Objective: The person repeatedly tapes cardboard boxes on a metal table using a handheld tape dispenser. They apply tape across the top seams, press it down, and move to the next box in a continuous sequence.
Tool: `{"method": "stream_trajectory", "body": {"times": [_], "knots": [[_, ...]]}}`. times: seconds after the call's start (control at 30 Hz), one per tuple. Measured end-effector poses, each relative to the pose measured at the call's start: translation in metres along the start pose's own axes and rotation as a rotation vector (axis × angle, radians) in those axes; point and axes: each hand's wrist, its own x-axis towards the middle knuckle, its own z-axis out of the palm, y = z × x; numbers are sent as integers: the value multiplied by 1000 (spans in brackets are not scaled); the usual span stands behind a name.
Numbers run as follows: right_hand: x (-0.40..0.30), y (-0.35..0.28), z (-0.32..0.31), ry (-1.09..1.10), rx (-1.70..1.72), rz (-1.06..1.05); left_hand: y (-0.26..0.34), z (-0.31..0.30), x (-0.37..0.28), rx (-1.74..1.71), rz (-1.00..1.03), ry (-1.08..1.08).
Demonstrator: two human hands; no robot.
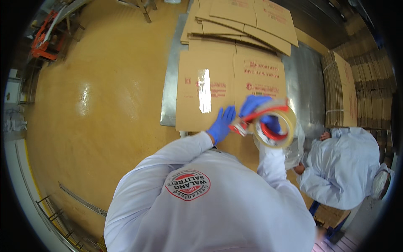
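My right hand (256,104), in a blue glove, grips a red tape dispenser (273,110) loaded with a wide roll of packing tape (291,126). The dispenser is raised above the near edge of a flat cardboard carton (217,66). On that carton's near edge rests my gloved left hand (223,123), fingers apart and holding nothing. A shiny strip (204,91), either tape or a reflection off it, runs across the carton's left panel. Red print marks both panels. The carton lies on a metal table (171,104).
More flattened cartons (242,22) are piled at the table's far end. Strapped carton bundles (341,91) stand at the right. A person in a white coat (343,167) is close on my right, beside a clear plastic bag (294,148). An orange piece of equipment (47,37) stands far left.
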Motion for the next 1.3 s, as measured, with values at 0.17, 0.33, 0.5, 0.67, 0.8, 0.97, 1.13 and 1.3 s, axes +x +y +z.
{"method": "stream_trajectory", "body": {"times": [0.17, 0.33, 0.5, 0.67, 0.8, 0.97, 1.13, 1.3], "knots": [[17, -39, -47, -177, -51, -192, 9, -40, -15, 18, 257, -412], [49, -37, -60, -503, 36, -313, 18, -96, -4, 27, 91, -178], [71, -39, -52, -827, 39, -410, 17, 1, -16, 311, -22, -88], [47, -42, -24, -628, 24, -275, 19, 9, -16, 209, -11, -149], [60, -51, -28, -815, 50, -455, 17, -20, -17, 213, 91, -116], [55, -47, -53, -575, 62, -420, 28, -93, 25, 371, 286, 155], [40, -24, -92, -163, 5, -289, 61, -231, 45, -203, 109, 545], [40, 4, -144, 71, 504, 192, 76, -276, 36, -1334, 45, 811]]}}
